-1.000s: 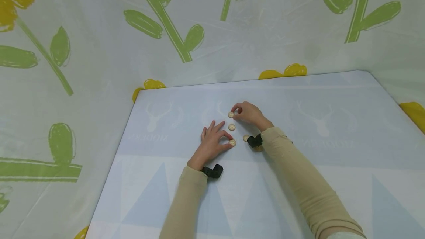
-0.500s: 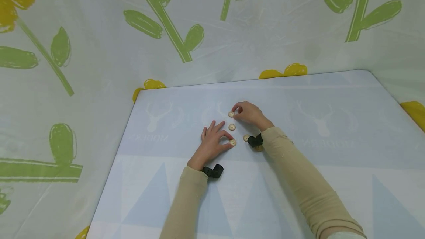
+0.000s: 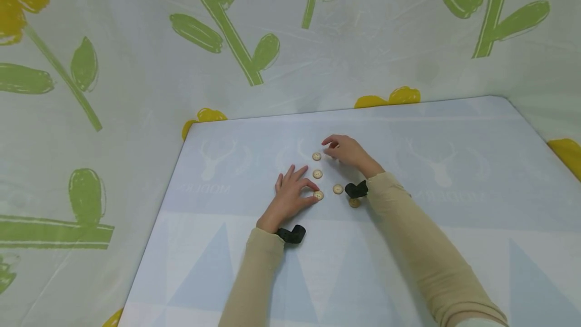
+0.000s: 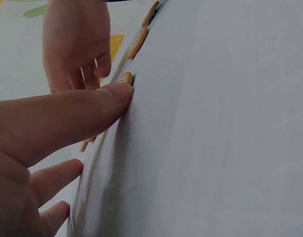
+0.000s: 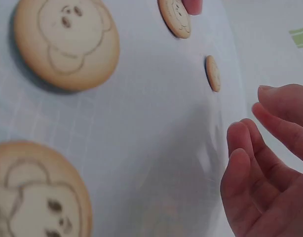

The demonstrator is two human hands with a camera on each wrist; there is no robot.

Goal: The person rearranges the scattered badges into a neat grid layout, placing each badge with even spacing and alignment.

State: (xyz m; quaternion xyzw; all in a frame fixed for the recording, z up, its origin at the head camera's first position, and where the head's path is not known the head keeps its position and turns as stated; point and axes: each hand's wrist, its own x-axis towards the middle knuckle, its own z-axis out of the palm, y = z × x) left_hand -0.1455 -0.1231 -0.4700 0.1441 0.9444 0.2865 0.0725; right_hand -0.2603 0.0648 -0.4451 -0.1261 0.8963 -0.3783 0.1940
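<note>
Thumb and index finger of my left hand (image 3: 290, 197) pinch the edge of a round, tan cookie (image 3: 319, 195) on the table. In the left wrist view the thumb covers most of that cookie (image 4: 127, 77). My right hand (image 3: 349, 153) is off to the right of the farthest cookie (image 3: 316, 156), its fingers loosely bent with nothing between them. Another cookie (image 3: 317, 174) lies between these two, forming a rough column. In the right wrist view, two near cookies, one higher (image 5: 67, 44) and one lower (image 5: 38, 192), carry drawn animal faces.
Two more cookies, one nearer the middle (image 3: 338, 189) and one partly below the right wrist camera (image 3: 354, 203), lie right of the column. The table (image 3: 218, 261) has a pale blue patterned cover. A flower-printed curtain (image 3: 363, 54) hangs behind its far edge.
My right hand has let go of the farthest cookie and drawn back up and right, uncovering more of the two right-hand cookies. The left hand keeps its pinch in the same place.
</note>
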